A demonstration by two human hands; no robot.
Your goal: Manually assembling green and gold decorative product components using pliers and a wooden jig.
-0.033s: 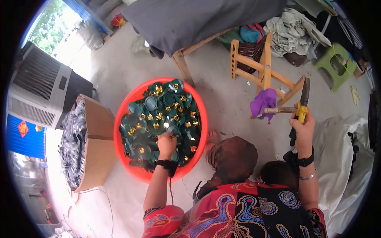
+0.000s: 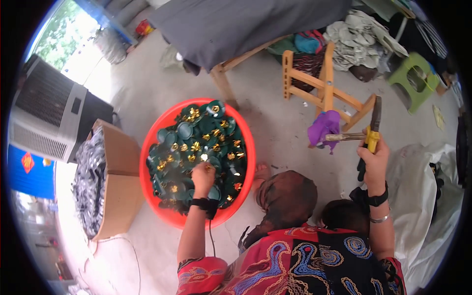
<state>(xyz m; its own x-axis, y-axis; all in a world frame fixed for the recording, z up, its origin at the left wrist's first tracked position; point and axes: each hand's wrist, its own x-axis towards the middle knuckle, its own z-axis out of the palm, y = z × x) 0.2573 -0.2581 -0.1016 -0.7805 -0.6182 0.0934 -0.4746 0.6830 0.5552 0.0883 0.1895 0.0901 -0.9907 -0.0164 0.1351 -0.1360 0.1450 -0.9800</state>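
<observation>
Unmoved hands, left hand point(image 2: 202, 178) inside red basin point(image 2: 248, 147), right hand point(image 2: 374, 162) raising pliers point(image 2: 374, 125)

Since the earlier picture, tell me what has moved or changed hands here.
Nothing has visibly changed. The left hand is still down among the dark green round pieces with gold fittings in the round red plastic basin. The right hand still holds the yellow-handled pliers raised, beside the wooden frame stool. The brown cardboard box stays left of the basin.
</observation>
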